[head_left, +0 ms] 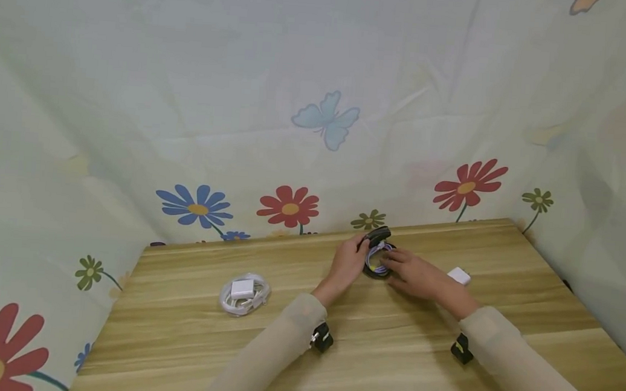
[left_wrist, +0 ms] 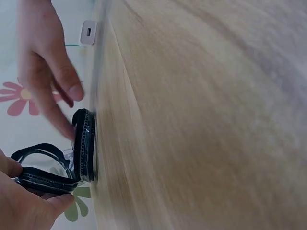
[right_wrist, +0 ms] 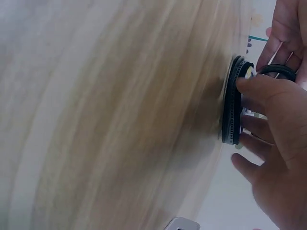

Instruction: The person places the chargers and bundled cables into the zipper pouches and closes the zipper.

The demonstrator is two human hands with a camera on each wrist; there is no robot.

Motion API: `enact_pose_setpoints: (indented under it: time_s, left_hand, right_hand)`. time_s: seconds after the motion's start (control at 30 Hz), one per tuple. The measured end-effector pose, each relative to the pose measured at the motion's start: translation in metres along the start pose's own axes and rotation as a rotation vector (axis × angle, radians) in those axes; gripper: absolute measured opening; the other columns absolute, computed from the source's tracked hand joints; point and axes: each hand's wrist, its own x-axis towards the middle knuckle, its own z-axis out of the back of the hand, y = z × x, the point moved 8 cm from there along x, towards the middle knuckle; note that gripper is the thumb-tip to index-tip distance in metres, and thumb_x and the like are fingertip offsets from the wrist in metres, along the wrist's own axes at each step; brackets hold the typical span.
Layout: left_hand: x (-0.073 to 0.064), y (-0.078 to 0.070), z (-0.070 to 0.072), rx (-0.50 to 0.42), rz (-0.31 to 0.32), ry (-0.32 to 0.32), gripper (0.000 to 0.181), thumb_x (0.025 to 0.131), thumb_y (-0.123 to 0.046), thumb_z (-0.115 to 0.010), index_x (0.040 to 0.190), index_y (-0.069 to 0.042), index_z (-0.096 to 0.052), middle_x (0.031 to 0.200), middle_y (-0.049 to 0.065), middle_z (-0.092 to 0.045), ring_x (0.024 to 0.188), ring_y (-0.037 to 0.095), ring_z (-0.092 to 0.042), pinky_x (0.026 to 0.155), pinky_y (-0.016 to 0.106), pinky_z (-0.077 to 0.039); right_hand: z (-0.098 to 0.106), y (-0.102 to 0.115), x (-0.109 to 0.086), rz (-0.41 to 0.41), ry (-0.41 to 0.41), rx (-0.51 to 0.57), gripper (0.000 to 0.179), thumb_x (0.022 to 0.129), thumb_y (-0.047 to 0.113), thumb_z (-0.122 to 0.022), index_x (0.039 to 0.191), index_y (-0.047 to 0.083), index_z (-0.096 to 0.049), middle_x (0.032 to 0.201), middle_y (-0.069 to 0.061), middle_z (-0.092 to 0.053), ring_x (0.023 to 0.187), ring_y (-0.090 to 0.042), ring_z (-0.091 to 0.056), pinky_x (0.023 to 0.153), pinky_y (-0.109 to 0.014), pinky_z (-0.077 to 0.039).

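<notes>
Near the table's back edge, a small round black zip case (head_left: 375, 275) stands unfolded, its base on the wood and its lid (left_wrist: 43, 181) raised. A coiled bluish-purple cable (head_left: 372, 256) with a yellow patch lies inside the base. My left hand (head_left: 348, 261) grips the lid between thumb and fingers. From the other side my right hand (head_left: 416, 274) reaches over the base; in the right wrist view its fingers (right_wrist: 259, 93) are spread, touching the rim and the inside. Those fingers partly cover the cable.
To the right, behind my right wrist, sits a white charger plug (head_left: 459, 275). On the left lie a coiled white cable (head_left: 231, 308) and a white adapter (head_left: 243, 289) on top of it. A flowered cloth wall (head_left: 229, 153) rises along the wooden table's (head_left: 172, 331) back edge.
</notes>
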Motion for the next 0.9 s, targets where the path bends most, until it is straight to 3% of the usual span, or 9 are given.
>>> enact_pose_setpoints:
  time_s: [0.17, 0.27, 0.47, 0.7, 0.9]
  left_hand:
    - [-0.001, -0.002, 0.001, -0.053, -0.001, 0.025, 0.032, 0.108, -0.023, -0.05, 0.119, -0.003, -0.072, 0.096, 0.018, -0.074, 0.067, 0.01, -0.051, 0.059, 0.021, -0.041]
    - [-0.003, -0.003, 0.001, -0.078, -0.006, 0.037, 0.033, 0.109, -0.023, -0.049, 0.119, -0.001, -0.071, 0.091, 0.02, -0.073, 0.06, 0.008, -0.045, 0.053, 0.019, -0.035]
    - [-0.005, -0.002, -0.001, -0.072, -0.002, 0.042, 0.033, 0.109, -0.024, -0.049, 0.12, -0.003, -0.072, 0.079, 0.013, -0.066, 0.055, 0.007, -0.041, 0.051, 0.019, -0.034]
    - [-0.005, -0.002, -0.005, -0.074, 0.001, 0.047, 0.036, 0.109, -0.025, -0.049, 0.13, -0.004, -0.069, 0.106, 0.019, -0.077, 0.061, 0.008, -0.048, 0.056, 0.019, -0.039]
    - [-0.005, -0.002, -0.006, -0.078, 0.0, 0.043, 0.035, 0.109, -0.024, -0.05, 0.129, -0.004, -0.07, 0.107, 0.02, -0.077, 0.06, 0.008, -0.047, 0.054, 0.019, -0.037]
  right_hand:
    - [0.009, 0.003, 0.005, 0.002, -0.099, -0.009, 0.049, 0.093, 0.006, -0.068, 0.139, -0.007, -0.057, 0.142, -0.027, -0.057, 0.131, -0.043, -0.058, 0.106, -0.055, -0.051]
    - [0.009, 0.003, 0.01, -0.02, -0.087, -0.024, 0.05, 0.095, 0.006, -0.066, 0.142, -0.007, -0.055, 0.147, -0.029, -0.053, 0.134, -0.045, -0.055, 0.107, -0.055, -0.05]
    - [0.005, 0.001, 0.013, -0.048, -0.041, -0.025, 0.047, 0.096, 0.007, -0.063, 0.142, -0.001, -0.058, 0.149, -0.031, -0.052, 0.137, -0.047, -0.053, 0.108, -0.057, -0.05]
    - [0.01, -0.003, 0.015, -0.099, -0.043, -0.077, 0.049, 0.093, 0.007, -0.066, 0.141, 0.002, -0.06, 0.139, -0.021, -0.061, 0.128, -0.043, -0.058, 0.105, -0.056, -0.051]
    - [0.006, -0.005, 0.015, -0.138, -0.067, -0.12, 0.048, 0.089, 0.007, -0.066, 0.138, 0.005, -0.064, 0.142, -0.021, -0.059, 0.127, -0.047, -0.055, 0.104, -0.058, -0.05]
